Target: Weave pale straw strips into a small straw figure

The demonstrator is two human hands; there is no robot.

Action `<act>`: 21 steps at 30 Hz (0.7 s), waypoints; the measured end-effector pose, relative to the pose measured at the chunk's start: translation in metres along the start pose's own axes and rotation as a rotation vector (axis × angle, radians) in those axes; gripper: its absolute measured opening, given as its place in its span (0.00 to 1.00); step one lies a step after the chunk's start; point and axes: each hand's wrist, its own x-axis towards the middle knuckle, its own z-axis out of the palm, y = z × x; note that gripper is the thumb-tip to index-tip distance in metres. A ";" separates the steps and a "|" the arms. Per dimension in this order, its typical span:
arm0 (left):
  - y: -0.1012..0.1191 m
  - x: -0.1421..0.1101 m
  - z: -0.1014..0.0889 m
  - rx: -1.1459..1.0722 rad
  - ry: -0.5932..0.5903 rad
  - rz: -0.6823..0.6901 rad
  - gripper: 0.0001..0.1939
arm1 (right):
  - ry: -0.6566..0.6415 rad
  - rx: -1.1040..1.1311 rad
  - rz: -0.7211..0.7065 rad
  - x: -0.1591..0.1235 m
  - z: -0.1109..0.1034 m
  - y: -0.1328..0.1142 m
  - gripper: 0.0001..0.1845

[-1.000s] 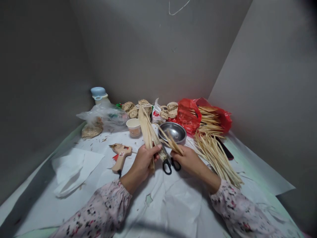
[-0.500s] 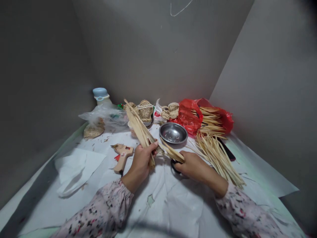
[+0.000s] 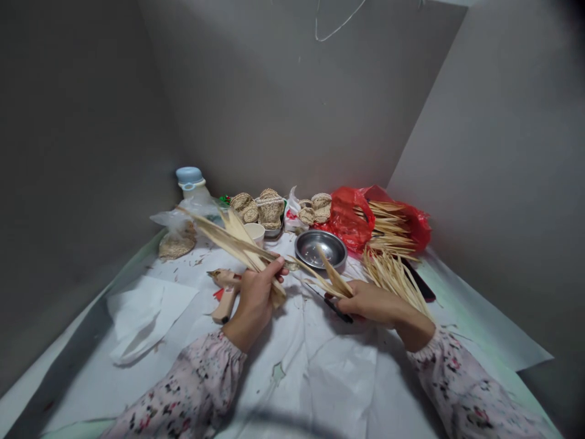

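My left hand [image 3: 257, 294] is closed around a bundle of long dried leaf strips [image 3: 228, 239], which fan out toward the far left. My right hand [image 3: 372, 303] grips a few shorter dried leaf pieces [image 3: 336, 278] along with black-handled scissors [image 3: 339, 311] that point back to the left. A small gap separates the two hands' leaves. Beyond them stands a steel bowl [image 3: 298, 255] with small bits inside. Beside my left wrist lies a beige glue gun [image 3: 225, 303], partly covered by my hand.
A pile of dried strips [image 3: 397, 277] lies right, in front of a red plastic bag [image 3: 351, 213] of leaves. Woven straw pieces [image 3: 270, 210], a paper cup [image 3: 255, 233], a blue-lidded bottle [image 3: 190, 178] and a clear bag [image 3: 176, 235] line the back. White tissue [image 3: 146, 314] lies left.
The bundle in my left hand has swung lower and further left, with its strips spread apart. My right hand has moved slightly right, and its leaves now point upward with the scissors showing more.
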 end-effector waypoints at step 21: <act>-0.032 0.035 0.061 0.138 0.083 0.236 0.13 | -0.013 1.000 -0.086 0.004 -0.013 0.000 0.18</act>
